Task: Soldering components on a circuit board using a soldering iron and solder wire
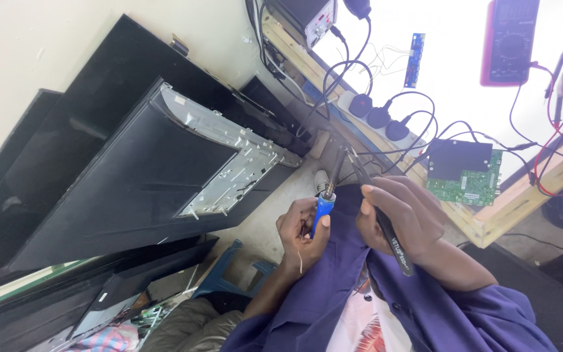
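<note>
My left hand is closed around the blue handle of a soldering iron, whose dark tip points up and away. A thin pale wire hangs by that wrist. Close beside it, my right hand grips a pair of black tweezers, their points reaching up toward the iron's tip. Both hands hover in front of my purple shirt, just left of a green circuit board lying on the bright worktop.
Several black flat-screen panels lean against the wall on the left. A power strip with black plugs, a red multimeter with red leads, a small blue strip board and a wooden bench edge surround the work.
</note>
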